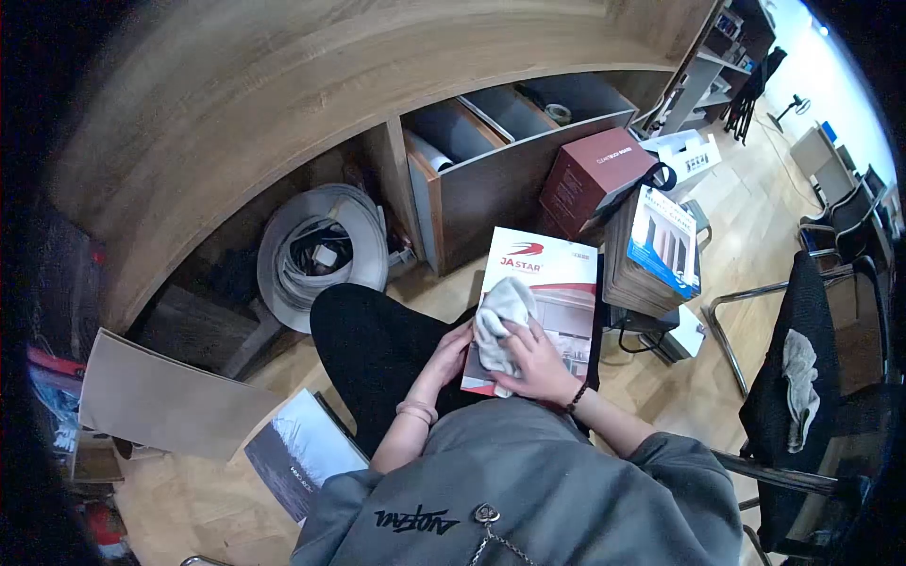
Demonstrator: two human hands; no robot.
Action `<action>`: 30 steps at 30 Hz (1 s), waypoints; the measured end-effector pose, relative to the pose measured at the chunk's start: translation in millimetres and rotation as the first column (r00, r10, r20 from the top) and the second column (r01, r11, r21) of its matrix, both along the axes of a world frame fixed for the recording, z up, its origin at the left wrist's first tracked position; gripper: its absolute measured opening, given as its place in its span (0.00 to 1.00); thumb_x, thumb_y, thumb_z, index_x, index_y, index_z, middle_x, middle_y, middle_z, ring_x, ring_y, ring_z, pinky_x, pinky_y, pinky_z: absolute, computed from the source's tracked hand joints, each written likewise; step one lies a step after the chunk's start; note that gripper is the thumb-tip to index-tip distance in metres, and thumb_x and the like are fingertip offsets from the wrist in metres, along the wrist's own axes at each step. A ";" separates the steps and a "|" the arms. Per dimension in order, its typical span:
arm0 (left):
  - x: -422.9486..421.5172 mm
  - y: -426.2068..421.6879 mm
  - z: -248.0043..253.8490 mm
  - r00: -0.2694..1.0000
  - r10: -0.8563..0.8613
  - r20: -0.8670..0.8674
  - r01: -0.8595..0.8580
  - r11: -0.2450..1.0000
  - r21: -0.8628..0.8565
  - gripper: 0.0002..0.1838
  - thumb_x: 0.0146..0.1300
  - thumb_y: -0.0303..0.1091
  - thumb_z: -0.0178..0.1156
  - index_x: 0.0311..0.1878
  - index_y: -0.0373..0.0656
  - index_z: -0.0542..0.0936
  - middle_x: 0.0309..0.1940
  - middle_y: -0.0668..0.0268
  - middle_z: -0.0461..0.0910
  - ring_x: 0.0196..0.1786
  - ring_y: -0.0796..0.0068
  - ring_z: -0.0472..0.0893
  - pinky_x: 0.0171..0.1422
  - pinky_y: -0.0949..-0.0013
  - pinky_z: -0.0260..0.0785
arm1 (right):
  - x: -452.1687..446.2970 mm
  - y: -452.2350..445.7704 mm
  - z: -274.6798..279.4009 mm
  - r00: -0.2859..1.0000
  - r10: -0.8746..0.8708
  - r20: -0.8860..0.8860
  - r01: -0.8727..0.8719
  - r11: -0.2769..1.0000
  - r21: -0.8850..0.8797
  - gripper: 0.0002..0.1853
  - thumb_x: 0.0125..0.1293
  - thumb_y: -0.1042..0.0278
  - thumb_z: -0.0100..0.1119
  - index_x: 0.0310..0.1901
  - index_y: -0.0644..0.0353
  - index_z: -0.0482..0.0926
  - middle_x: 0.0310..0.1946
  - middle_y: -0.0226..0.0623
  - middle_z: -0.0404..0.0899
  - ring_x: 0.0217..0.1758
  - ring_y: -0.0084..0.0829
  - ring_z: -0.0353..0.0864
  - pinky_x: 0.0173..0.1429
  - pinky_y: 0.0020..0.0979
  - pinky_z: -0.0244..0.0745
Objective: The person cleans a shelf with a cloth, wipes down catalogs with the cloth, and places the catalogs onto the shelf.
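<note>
Well, the right hand (545,366) clutches crumpled whitish cloth (506,307) on JASTAR brochure (566,262), left hand (451,354) alongside, grip unclear

Place: likely an office | wooden cabinet (377,90) | black metal-framed chairs (788,307) | catalogue stack (653,253)

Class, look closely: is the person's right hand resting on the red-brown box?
No, the right hand lies on a whitish cloth over the JASTAR booklet, apart from the box.
</note>
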State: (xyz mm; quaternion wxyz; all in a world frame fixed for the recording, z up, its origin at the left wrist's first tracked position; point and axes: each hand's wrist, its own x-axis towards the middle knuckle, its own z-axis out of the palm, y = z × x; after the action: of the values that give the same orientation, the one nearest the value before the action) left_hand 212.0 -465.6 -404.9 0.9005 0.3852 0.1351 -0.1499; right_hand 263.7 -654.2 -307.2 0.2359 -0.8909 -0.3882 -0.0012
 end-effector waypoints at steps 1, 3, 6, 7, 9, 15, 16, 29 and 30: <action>-1.0 -0.2 -2.8 1.000 0.009 0.015 -0.009 1.000 0.006 0.25 0.70 0.40 0.49 0.66 0.39 0.64 0.59 0.66 0.71 0.60 0.76 0.70 0.63 0.71 0.62 | 3.2 -4.0 -4.2 0.992 0.109 -0.057 -0.109 0.994 0.008 0.28 0.50 0.58 0.65 0.51 0.62 0.70 0.62 0.49 0.62 0.70 0.57 0.50 0.71 0.52 0.47; -0.4 -0.7 -7.6 0.999 0.027 0.045 -0.027 1.000 0.014 0.25 0.70 0.40 0.49 0.66 0.39 0.64 0.59 0.66 0.71 0.59 0.76 0.71 0.63 0.71 0.63 | 17.6 -7.5 -0.3 0.970 0.216 -0.110 -0.215 0.976 0.021 0.27 0.50 0.60 0.65 0.50 0.62 0.70 0.60 0.49 0.64 0.69 0.57 0.50 0.71 0.52 0.48; -1.6 0.6 -2.7 0.998 0.001 0.065 0.002 0.999 -0.038 0.26 0.67 0.37 0.53 0.66 0.40 0.64 0.59 0.67 0.71 0.59 0.77 0.71 0.63 0.71 0.63 | 46.6 -1.1 10.3 0.954 -0.213 0.211 0.222 0.975 -0.020 0.30 0.47 0.65 0.65 0.54 0.61 0.69 0.55 0.48 0.68 0.66 0.55 0.57 0.70 0.48 0.53; 0.3 1.9 -1.9 0.997 -0.009 0.080 0.014 0.998 -0.062 0.27 0.66 0.35 0.55 0.66 0.41 0.63 0.59 0.67 0.71 0.59 0.77 0.71 0.63 0.72 0.63 | 47.1 6.2 2.5 0.960 -0.244 0.138 0.236 0.969 0.068 0.31 0.47 0.66 0.64 0.56 0.60 0.68 0.54 0.47 0.69 0.66 0.54 0.59 0.69 0.47 0.55; -0.5 3.9 -2.1 0.996 -0.046 0.071 0.045 0.999 0.005 0.28 0.64 0.33 0.57 0.67 0.40 0.63 0.59 0.67 0.71 0.59 0.77 0.71 0.63 0.72 0.63 | 45.4 22.7 -5.7 0.960 -0.281 -0.013 0.276 0.931 0.241 0.34 0.47 0.69 0.62 0.61 0.56 0.67 0.52 0.46 0.69 0.64 0.53 0.62 0.67 0.45 0.59; -1.1 1.9 7.8 0.984 -0.093 0.151 0.097 0.995 -0.020 0.34 0.55 0.24 0.62 0.66 0.39 0.62 0.57 0.65 0.72 0.58 0.76 0.72 0.63 0.72 0.63 | 55.5 28.9 0.4 0.998 -0.026 0.064 0.017 0.990 0.140 0.33 0.47 0.74 0.58 0.60 0.45 0.70 0.59 0.48 0.66 0.64 0.51 0.63 0.66 0.44 0.62; -2.8 2.0 8.1 0.985 -0.094 0.145 0.098 0.995 -0.020 0.34 0.55 0.24 0.62 0.66 0.39 0.62 0.57 0.65 0.72 0.58 0.76 0.72 0.63 0.72 0.63 | 66.1 30.2 0.8 0.983 -0.182 0.038 0.171 0.966 0.196 0.33 0.47 0.75 0.57 0.60 0.44 0.71 0.60 0.48 0.66 0.64 0.51 0.63 0.66 0.44 0.63; -2.5 4.7 6.6 0.986 -0.140 0.086 0.141 0.990 -0.010 0.40 0.54 0.21 0.61 0.70 0.42 0.57 0.58 0.63 0.71 0.58 0.74 0.72 0.63 0.71 0.63 | 97.5 13.0 -14.0 0.996 -0.083 0.042 0.080 0.993 0.086 0.30 0.48 0.74 0.58 0.57 0.47 0.74 0.61 0.41 0.68 0.65 0.51 0.63 0.68 0.42 0.61; -2.2 3.6 10.0 0.987 -0.126 0.098 0.129 0.992 -0.020 0.39 0.54 0.21 0.61 0.69 0.42 0.57 0.58 0.63 0.72 0.58 0.74 0.72 0.62 0.71 0.64 | 105.8 9.5 -13.6 0.920 -0.377 0.109 0.358 0.920 0.156 0.30 0.47 0.73 0.58 0.57 0.46 0.74 0.61 0.39 0.68 0.65 0.51 0.63 0.68 0.42 0.61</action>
State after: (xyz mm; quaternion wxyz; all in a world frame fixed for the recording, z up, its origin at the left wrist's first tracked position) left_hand 209.8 -462.0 -394.9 0.8995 0.3881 0.0647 -0.1901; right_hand 369.5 -644.7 -320.8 0.2630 -0.9281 -0.2281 -0.1324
